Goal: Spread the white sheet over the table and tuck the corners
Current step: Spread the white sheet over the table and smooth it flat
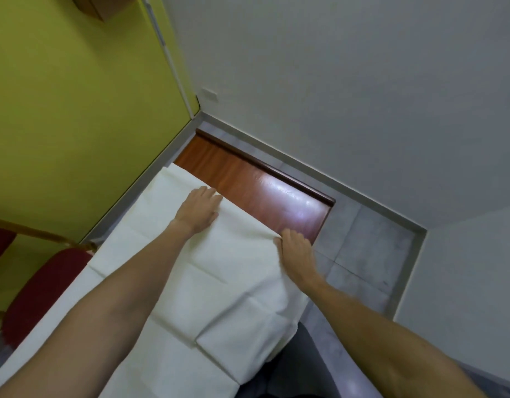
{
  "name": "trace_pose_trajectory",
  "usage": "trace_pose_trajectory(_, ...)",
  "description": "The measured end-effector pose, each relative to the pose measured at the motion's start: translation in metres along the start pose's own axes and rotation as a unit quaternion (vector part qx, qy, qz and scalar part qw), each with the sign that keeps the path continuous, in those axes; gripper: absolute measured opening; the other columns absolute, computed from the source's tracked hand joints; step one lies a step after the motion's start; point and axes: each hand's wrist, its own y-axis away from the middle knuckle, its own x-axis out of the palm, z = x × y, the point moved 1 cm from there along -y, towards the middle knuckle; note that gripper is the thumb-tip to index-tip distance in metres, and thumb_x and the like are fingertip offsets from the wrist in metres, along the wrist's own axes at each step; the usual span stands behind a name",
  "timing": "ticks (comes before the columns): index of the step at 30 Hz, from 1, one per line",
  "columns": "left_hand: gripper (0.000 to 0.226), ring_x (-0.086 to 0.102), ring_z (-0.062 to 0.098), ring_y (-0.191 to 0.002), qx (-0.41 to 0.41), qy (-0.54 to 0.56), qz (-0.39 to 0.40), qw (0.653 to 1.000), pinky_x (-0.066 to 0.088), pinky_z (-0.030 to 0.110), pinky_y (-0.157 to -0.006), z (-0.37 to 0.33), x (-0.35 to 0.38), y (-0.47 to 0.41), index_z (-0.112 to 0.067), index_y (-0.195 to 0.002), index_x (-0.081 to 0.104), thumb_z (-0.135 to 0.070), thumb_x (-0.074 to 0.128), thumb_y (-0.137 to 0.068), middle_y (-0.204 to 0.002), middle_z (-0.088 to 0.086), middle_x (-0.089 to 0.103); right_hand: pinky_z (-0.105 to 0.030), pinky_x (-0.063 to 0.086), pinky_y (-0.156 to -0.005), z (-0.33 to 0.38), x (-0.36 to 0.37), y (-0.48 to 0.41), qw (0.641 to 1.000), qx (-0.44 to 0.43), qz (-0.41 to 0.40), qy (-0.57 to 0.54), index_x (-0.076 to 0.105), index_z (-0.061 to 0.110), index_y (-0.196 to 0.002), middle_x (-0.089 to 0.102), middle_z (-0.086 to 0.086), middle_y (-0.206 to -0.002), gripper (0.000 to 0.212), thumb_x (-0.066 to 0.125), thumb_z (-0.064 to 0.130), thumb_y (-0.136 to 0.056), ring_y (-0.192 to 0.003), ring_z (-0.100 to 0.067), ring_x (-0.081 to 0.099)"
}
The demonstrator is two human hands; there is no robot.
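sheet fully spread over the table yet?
No, partly spread. The white sheet stops short of the far end, bare wooden table showing beyond its edge, where both hands rest.

A reddish-brown wooden table point(248, 179) with a glossy top and a darker raised rim along its far edge stands on a grey tiled floor point(363, 248), set into the corner where a green wall meets a white one. A white sheet point(219, 268), creased in a grid of fold lines, lies directly on it and covers the near part, while the far strip of wood stays bare. The sheet's right side hangs over the table's edge.
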Motion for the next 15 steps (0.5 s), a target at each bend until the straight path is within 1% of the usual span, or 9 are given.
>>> trace_pose_trajectory(1,0.030,0.052,0.031,-0.109,0.008,-0.011,-0.009,1.000,0.041,0.041,-0.097,0.004,0.000,-0.004,-0.011,-0.117,0.060,-0.023,0.059,-0.089,-0.117,0.013,0.061,-0.039,0.039,-0.059,-0.003,-0.001,-0.002,1.000,-0.001,0.016,-0.016,0.049,0.016,-0.088,0.059,-0.005,-0.077,0.024,0.040,0.031,-0.106,-0.066,-0.030,0.058)
trace_pose_trajectory(3,0.022,0.055,0.031,-0.100,0.013,-0.013,-0.015,1.000,0.040,0.041,-0.096,0.013,-0.003,-0.012,-0.012,-0.106,0.064,-0.024,0.062,-0.088,-0.104,0.011,0.064,-0.040,0.039,-0.060,-0.007,-0.003,-0.003,0.998,-0.004,0.055,-0.041,0.045,0.017,-0.095,0.061,-0.006,-0.084,0.028,0.031,0.037,-0.108,-0.070,-0.033,0.060)
trace_pose_trajectory(6,0.018,0.057,0.032,-0.096,0.034,-0.025,-0.011,0.999,0.040,0.042,-0.097,0.023,-0.010,-0.022,-0.013,-0.103,0.067,-0.025,0.061,-0.091,-0.100,0.010,0.063,-0.044,0.049,-0.060,-0.009,-0.012,-0.006,0.996,-0.014,0.072,-0.058,0.037,0.021,-0.097,0.062,-0.003,-0.088,0.036,0.017,0.049,-0.105,-0.072,-0.035,0.063)
trace_pose_trajectory(7,0.017,0.057,0.031,-0.094,0.043,-0.022,-0.006,0.999,0.041,0.041,-0.093,0.026,-0.013,-0.025,-0.013,-0.103,0.067,-0.025,0.060,-0.093,-0.099,0.009,0.062,-0.045,0.049,-0.061,-0.010,-0.016,-0.008,0.995,-0.016,0.074,-0.060,0.037,0.021,-0.097,0.062,-0.003,-0.090,0.036,0.017,0.049,-0.105,-0.073,-0.036,0.064)
trace_pose_trajectory(10,0.014,0.058,0.031,-0.087,0.065,-0.003,-0.001,0.998,0.044,0.040,-0.074,0.035,-0.027,-0.031,-0.012,-0.101,0.065,-0.021,0.056,-0.096,-0.094,0.010,0.058,-0.040,0.038,-0.066,-0.012,-0.030,-0.022,0.993,-0.010,0.099,-0.064,0.043,0.017,-0.099,0.065,-0.005,-0.098,0.034,0.025,0.045,-0.108,-0.083,-0.039,0.064)
trace_pose_trajectory(11,0.014,0.058,0.032,-0.086,0.069,-0.001,-0.001,0.998,0.044,0.040,-0.070,0.038,-0.032,-0.034,-0.011,-0.101,0.064,-0.021,0.056,-0.096,-0.093,0.010,0.056,-0.039,0.034,-0.066,-0.013,-0.036,-0.029,0.993,-0.011,0.100,-0.057,0.044,0.016,-0.100,0.066,-0.006,-0.100,0.039,0.022,0.047,-0.107,-0.085,-0.038,0.065)
trace_pose_trajectory(13,0.013,0.057,0.033,-0.085,0.077,-0.008,-0.007,0.997,0.045,0.041,-0.067,0.044,-0.044,-0.043,-0.010,-0.101,0.063,-0.019,0.054,-0.097,-0.093,0.011,0.053,-0.035,0.031,-0.065,-0.013,-0.048,-0.043,0.996,-0.021,0.076,-0.040,0.047,0.015,-0.103,0.067,-0.006,-0.101,0.060,0.005,0.057,-0.098,-0.085,-0.035,0.065)
trace_pose_trajectory(14,0.013,0.057,0.033,-0.085,0.081,-0.015,-0.012,0.997,0.045,0.042,-0.067,0.045,-0.049,-0.048,-0.010,-0.102,0.063,-0.018,0.054,-0.097,-0.094,0.011,0.053,-0.033,0.030,-0.064,-0.013,-0.054,-0.050,0.997,-0.030,0.065,-0.029,0.048,0.014,-0.104,0.067,-0.005,-0.101,0.068,-0.002,0.058,-0.093,-0.085,-0.033,0.066)
trace_pose_trajectory(15,0.014,0.057,0.033,-0.084,0.085,-0.024,-0.017,0.996,0.046,0.042,-0.068,0.046,-0.053,-0.053,-0.010,-0.103,0.064,-0.017,0.054,-0.096,-0.094,0.012,0.054,-0.032,0.030,-0.064,-0.014,-0.058,-0.058,0.997,-0.037,0.060,-0.019,0.050,0.014,-0.106,0.067,-0.004,-0.101,0.068,-0.001,0.057,-0.094,-0.085,-0.031,0.066)
